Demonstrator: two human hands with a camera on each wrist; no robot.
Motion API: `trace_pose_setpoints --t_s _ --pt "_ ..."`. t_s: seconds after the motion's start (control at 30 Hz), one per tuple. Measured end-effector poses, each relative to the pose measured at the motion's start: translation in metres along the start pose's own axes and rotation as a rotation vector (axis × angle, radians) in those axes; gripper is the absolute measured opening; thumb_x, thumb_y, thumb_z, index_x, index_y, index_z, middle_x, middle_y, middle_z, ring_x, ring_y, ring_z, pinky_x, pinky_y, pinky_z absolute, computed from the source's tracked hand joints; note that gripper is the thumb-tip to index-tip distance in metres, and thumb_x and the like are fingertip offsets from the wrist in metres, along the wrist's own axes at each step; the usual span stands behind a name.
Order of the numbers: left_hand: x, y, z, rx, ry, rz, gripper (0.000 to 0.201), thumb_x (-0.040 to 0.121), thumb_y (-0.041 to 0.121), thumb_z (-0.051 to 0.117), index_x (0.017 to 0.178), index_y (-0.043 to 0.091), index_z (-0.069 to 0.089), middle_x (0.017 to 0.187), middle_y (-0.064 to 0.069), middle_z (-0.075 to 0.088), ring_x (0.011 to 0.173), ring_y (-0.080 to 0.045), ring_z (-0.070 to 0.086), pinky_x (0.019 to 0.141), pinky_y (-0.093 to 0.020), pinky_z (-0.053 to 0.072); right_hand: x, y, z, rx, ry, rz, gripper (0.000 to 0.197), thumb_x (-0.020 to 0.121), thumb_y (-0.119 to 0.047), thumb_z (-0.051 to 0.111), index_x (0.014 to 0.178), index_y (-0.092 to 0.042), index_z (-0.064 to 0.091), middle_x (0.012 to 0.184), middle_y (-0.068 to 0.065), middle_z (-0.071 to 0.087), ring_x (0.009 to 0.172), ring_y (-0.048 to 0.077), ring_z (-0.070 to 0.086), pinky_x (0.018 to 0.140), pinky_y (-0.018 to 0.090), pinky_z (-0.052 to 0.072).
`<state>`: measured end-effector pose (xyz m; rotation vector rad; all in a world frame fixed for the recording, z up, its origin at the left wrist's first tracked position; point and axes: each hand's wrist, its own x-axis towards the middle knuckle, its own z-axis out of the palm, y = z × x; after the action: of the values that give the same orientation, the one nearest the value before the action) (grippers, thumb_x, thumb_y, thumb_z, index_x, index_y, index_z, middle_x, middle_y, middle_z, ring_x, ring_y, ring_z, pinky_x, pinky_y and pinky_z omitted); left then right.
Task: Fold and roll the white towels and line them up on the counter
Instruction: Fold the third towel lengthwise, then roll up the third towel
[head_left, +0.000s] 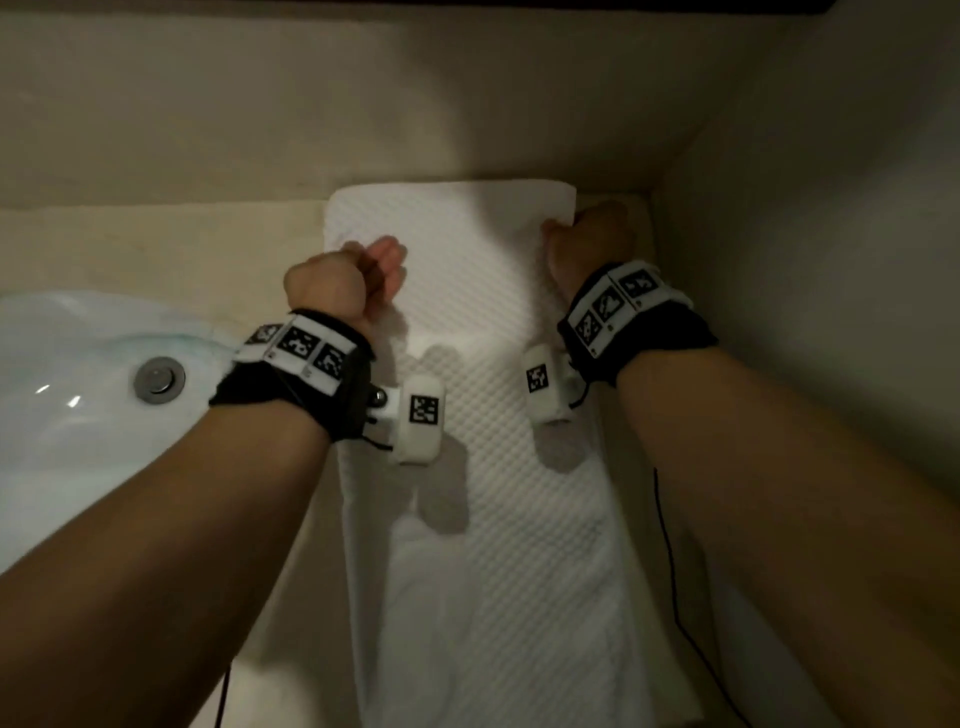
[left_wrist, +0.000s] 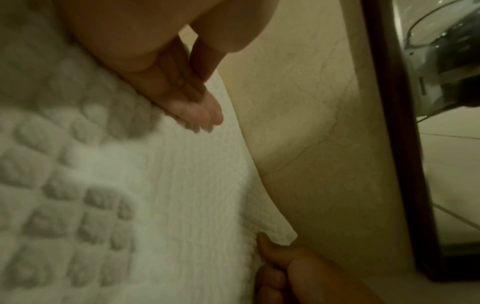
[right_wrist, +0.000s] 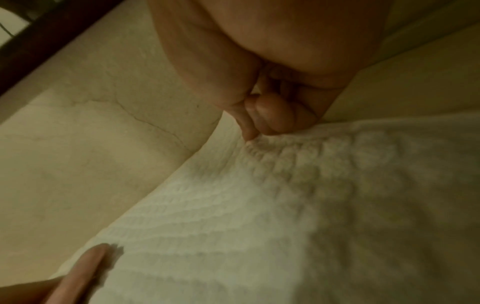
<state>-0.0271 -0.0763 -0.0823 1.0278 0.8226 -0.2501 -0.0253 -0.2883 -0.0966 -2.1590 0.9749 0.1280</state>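
A white waffle-textured towel (head_left: 493, 467), folded into a long strip, lies on the beige counter (head_left: 156, 249) and runs from the near edge to the back wall. My left hand (head_left: 374, 270) rests over the towel's far left part. In the left wrist view its fingers (left_wrist: 197, 107) are straight, and their tips touch the towel (left_wrist: 182, 185) near its far edge. My right hand (head_left: 576, 234) is at the far right edge. Seen from the right wrist, its thumb and curled fingers (right_wrist: 262, 121) pinch the towel (right_wrist: 259, 226) there.
A white sink basin (head_left: 78, 389) with a metal drain (head_left: 158, 379) sits left of the towel. The back wall (head_left: 467, 104) and a side wall (head_left: 831, 260) close in the far right corner. A dark-framed mirror (left_wrist: 394, 144) hangs above. A black cable (head_left: 670, 545) trails by my right forearm.
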Motion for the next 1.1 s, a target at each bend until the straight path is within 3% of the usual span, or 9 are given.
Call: trace_pose_setpoints --t_s 0.17,0.23,0.37,0.47,0.63,0.73,0.83,0.93,1.1 --pt "0.017 0.008 -0.002 0.019 -0.012 0.010 0.032 0.103 0.001 0.046 0.131 -0.012 0.051 0.081 -0.013 0.075 0.073 -0.023 0.076 0.058 -0.029 0.059 0.012 -0.007 0.007 -0.058 -0.021 -0.010 0.041 0.098 -0.038 0.053 0.127 -0.011 0.062 0.128 0.006 0.064 0.117 0.024 0.060 0.076 0.020 0.038" --pt "0.015 0.009 -0.007 0.031 -0.028 0.015 0.034 0.099 0.004 0.056 0.130 -0.009 0.054 0.089 -0.014 0.074 0.075 -0.023 0.076 0.065 -0.030 0.061 0.007 -0.005 0.007 -0.031 -0.010 0.000 0.035 0.095 -0.035 0.058 0.118 -0.010 0.067 0.114 0.004 0.069 0.102 0.020 0.065 0.070 0.019 0.041" --pt "0.002 0.010 -0.022 -0.024 -0.096 0.028 0.056 0.091 0.010 0.061 0.143 0.009 0.040 0.102 -0.016 0.072 0.083 -0.027 0.074 0.081 -0.037 0.062 0.002 0.005 0.004 0.071 -0.022 0.045 0.059 0.062 -0.050 0.064 0.102 -0.006 0.066 0.099 0.010 0.073 0.087 0.028 0.070 0.074 0.038 0.060" --pt "-0.024 0.007 -0.036 -0.032 -0.141 0.053 0.053 0.097 0.010 0.058 0.140 0.025 0.031 0.114 -0.018 0.073 0.092 -0.030 0.074 0.090 -0.040 0.057 -0.011 0.017 -0.004 0.195 -0.059 0.063 0.047 0.057 -0.044 0.068 0.087 -0.010 0.055 0.098 0.015 0.069 0.087 0.033 0.069 0.077 0.045 0.060" --pt "-0.072 -0.009 -0.079 -0.064 -0.206 0.040 0.053 0.097 0.011 0.060 0.142 0.023 0.035 0.116 -0.021 0.071 0.091 -0.028 0.075 0.081 -0.036 0.059 -0.102 0.033 -0.036 0.428 -0.043 0.051 0.025 0.078 -0.013 0.072 0.097 -0.012 0.055 0.081 0.010 0.061 0.062 0.021 0.057 0.065 0.038 0.054" --pt "-0.110 -0.028 -0.111 -0.053 -0.206 0.023 0.039 0.099 0.013 0.059 0.136 0.015 0.046 0.101 -0.012 0.070 0.077 -0.020 0.072 0.072 -0.030 0.059 -0.153 0.065 -0.046 0.460 -0.012 0.042 0.019 0.083 -0.014 0.076 0.091 -0.010 0.060 0.079 0.008 0.064 0.061 0.017 0.058 0.064 0.033 0.054" --pt "-0.148 -0.052 -0.144 -0.042 -0.228 -0.023 0.022 0.099 0.014 0.059 0.121 0.012 0.056 0.095 -0.008 0.069 0.072 -0.017 0.071 0.071 -0.028 0.059 -0.207 0.102 -0.055 0.467 -0.006 0.065 0.027 0.085 -0.016 0.076 0.106 -0.006 0.063 0.082 0.006 0.067 0.062 0.015 0.061 0.066 0.030 0.057" --pt "-0.182 -0.078 -0.178 -0.004 -0.223 -0.074 0.008 0.097 0.015 0.062 0.105 0.013 0.062 0.090 -0.005 0.071 0.071 -0.016 0.070 0.074 -0.028 0.058 -0.260 0.144 -0.064 0.523 0.025 0.111 0.014 0.087 -0.015 0.074 0.095 -0.008 0.064 0.081 0.005 0.066 0.061 0.013 0.060 0.063 0.028 0.054" --pt "-0.230 -0.118 -0.231 0.046 -0.230 -0.069 0.008 0.097 0.011 0.061 0.102 0.011 0.068 0.080 -0.004 0.071 0.068 -0.015 0.068 0.069 -0.026 0.058 -0.331 0.209 -0.078 0.588 0.077 0.177 0.013 0.089 -0.011 0.069 0.098 -0.001 0.068 0.074 0.003 0.065 0.059 0.013 0.057 0.056 0.024 0.053"
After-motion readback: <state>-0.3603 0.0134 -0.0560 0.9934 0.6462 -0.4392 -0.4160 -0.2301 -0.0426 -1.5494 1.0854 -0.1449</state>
